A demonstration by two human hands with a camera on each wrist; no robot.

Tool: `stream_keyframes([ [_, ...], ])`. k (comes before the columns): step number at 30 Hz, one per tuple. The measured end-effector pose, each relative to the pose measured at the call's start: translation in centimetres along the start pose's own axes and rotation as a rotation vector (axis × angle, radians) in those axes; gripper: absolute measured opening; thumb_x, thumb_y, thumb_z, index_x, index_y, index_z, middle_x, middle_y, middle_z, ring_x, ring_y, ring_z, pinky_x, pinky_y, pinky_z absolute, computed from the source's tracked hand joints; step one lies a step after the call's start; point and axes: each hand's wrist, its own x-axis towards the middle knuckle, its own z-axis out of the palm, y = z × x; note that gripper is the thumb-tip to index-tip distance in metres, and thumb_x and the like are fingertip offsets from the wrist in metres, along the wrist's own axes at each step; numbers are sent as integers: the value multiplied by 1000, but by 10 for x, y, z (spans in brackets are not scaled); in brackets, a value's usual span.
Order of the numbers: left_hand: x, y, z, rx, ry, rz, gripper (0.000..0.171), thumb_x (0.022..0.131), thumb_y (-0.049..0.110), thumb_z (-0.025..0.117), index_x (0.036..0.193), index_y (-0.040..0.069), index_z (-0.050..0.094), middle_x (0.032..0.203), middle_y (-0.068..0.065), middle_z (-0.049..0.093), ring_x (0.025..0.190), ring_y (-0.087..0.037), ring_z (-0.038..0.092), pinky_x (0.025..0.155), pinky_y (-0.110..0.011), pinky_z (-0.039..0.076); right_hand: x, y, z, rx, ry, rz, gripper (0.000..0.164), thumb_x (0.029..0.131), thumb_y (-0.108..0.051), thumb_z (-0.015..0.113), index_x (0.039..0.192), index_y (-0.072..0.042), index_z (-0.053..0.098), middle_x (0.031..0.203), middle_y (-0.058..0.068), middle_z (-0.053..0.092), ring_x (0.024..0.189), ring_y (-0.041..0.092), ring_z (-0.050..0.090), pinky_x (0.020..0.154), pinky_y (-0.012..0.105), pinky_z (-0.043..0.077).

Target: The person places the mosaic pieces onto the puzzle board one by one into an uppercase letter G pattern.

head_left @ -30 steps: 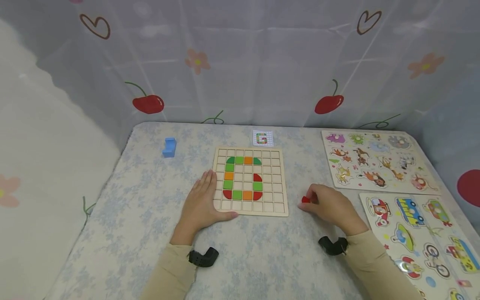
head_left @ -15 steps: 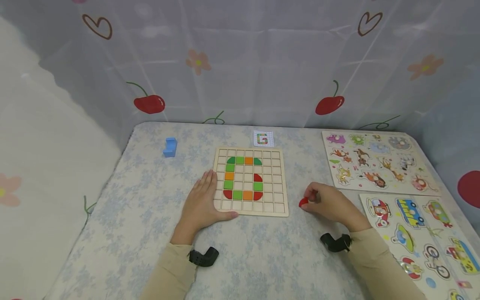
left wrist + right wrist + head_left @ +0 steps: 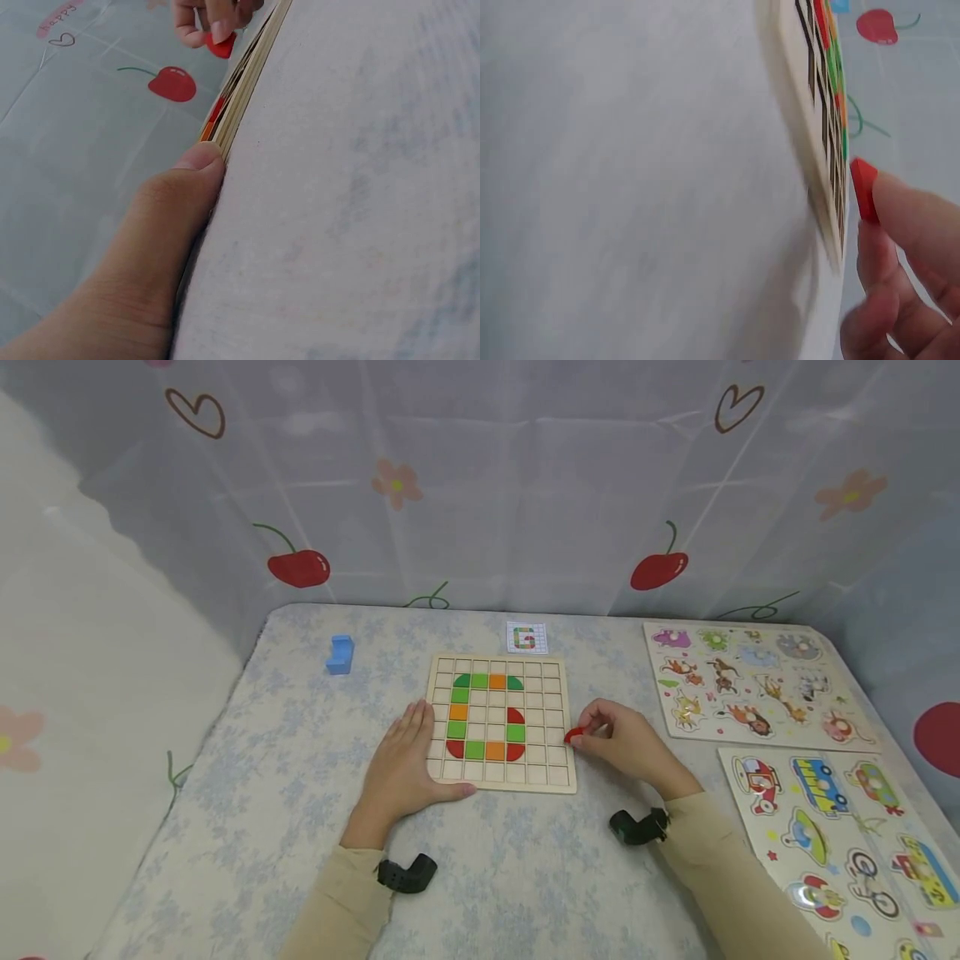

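In the head view a wooden grid board point(image 3: 540, 774) lies mid-table, with green, orange and red tiles set in a ring with a gap on its right side. My left hand point(image 3: 401, 768) rests flat along the board's left edge and front corner, fingers straight. The left thumb point(image 3: 196, 161) touches the board's edge in the left wrist view. Between right thumb and fingertips my right hand point(image 3: 626, 743) pinches a red tile point(image 3: 865, 187) with a curved side. That tile overlaps the board's right edge in the head view.
Behind the board lies a small pattern card point(image 3: 527, 637) with a coloured G-like shape. A blue holder point(image 3: 340, 655) stands at the back left. On the right lie an animal puzzle board point(image 3: 757, 685) and a vehicle puzzle board point(image 3: 832, 827). A printed curtain point(image 3: 480, 485) rises behind the table.
My right hand has carried the red tile leftward and slightly away, from beside the board to its right edge, turning the tile in the fingertips. The left hand has stayed still.
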Motion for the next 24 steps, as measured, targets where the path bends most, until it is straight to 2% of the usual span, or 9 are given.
stream_keyframes([
  [3,-1,-1,-1,-4,6,3,138,63,93,56,160,6,9,168,-8,8,157,-23,6,127,-46,14,16,-16,13,27,16,1,18,89,-22,76,97,-13,62,92,4,66,72,19,53,61,28,45],
  [7,-1,-2,-2,-13,10,2,139,62,94,56,159,5,11,168,-9,10,157,-24,7,127,-46,15,34,-39,33,58,-4,-24,16,91,-20,72,101,-13,62,95,5,65,71,20,54,61,29,47],
  [11,-2,-2,-2,-14,2,0,140,61,96,53,159,6,12,168,-8,10,157,-23,7,127,-46,15,45,-55,52,50,-16,-48,15,93,-21,71,104,-16,62,93,2,66,77,19,57,67,29,48],
  [16,-1,-3,-1,-5,6,5,140,61,97,52,159,5,12,168,-8,10,156,-23,8,127,-46,15,53,-62,67,-23,16,-84,11,93,-21,71,100,-17,64,87,-2,65,81,18,57,74,30,48],
  [24,-2,-3,-2,-12,3,2,140,61,95,54,159,6,11,168,-8,9,156,-22,6,127,-45,14,56,-65,73,-99,40,-75,10,91,-21,73,97,-16,67,86,0,60,79,17,53,70,29,45],
])
